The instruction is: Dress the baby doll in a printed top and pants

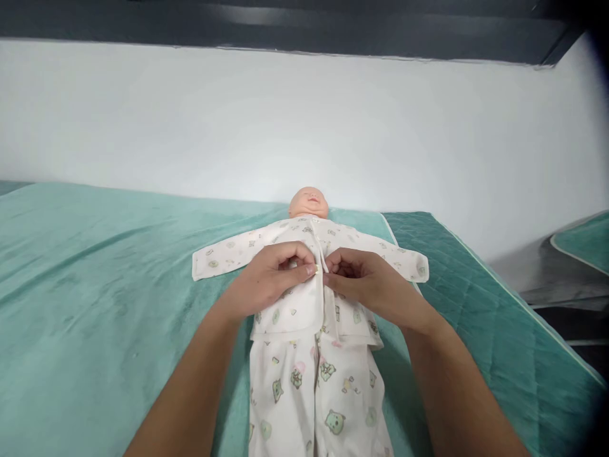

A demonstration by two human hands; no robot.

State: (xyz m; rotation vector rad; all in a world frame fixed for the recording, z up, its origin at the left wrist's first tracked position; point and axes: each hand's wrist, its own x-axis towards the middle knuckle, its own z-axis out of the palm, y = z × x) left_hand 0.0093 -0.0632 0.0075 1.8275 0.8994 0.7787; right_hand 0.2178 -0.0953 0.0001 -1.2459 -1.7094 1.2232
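Note:
A baby doll lies on its back, dressed in a white printed jacket with its sleeves spread to both sides. White trousers with bear prints cover its legs. At the chest, my left hand pinches one front edge of the jacket, with a small pale button or snap by the thumb tip. The other front edge is pinched between the thumb and fingers of my right hand. A narrow gap separates the two edges between my hands. Below them the jacket front hangs slightly parted near the hem.
A green blanket covers the bed beneath the doll. To the right lies a darker quilted cover with pale piping. Behind the doll's head rises a white wall, with a dark beam across the top.

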